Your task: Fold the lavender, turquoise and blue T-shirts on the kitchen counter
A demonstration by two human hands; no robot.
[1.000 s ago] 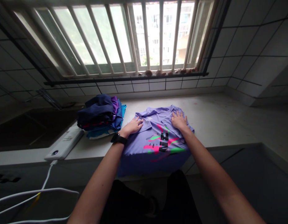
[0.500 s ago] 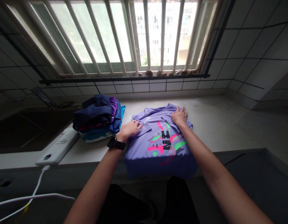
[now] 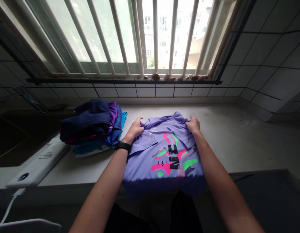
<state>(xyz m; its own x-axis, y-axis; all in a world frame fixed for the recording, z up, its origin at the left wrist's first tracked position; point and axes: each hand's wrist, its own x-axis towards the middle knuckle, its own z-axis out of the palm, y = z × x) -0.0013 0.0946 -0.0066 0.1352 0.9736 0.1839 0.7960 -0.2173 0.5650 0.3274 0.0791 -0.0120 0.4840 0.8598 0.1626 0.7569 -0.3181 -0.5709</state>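
Note:
A lavender T-shirt (image 3: 164,161) with a pink, green and black print lies folded on the pale counter (image 3: 237,142), its lower edge overhanging the front. My left hand (image 3: 134,128) pinches the shirt's upper left edge and wears a black wristwatch (image 3: 123,146). My right hand (image 3: 193,125) grips the gathered fabric at the upper right, near the collar. Just left of my left hand stands a stack of folded clothes (image 3: 91,124) in navy, purple and blue, not touched by either hand.
A white power bank (image 3: 39,165) lies on the counter's left side, with a white cable (image 3: 7,210) running down over the front edge. A dark recessed basin (image 3: 14,139) sits at far left. Tiled walls and a barred window (image 3: 164,35) stand behind the counter.
My hands have gone from pressing flat on the shirt to gripping its upper edge. The view has tilted, so the counter and shirt sit lower in the picture.

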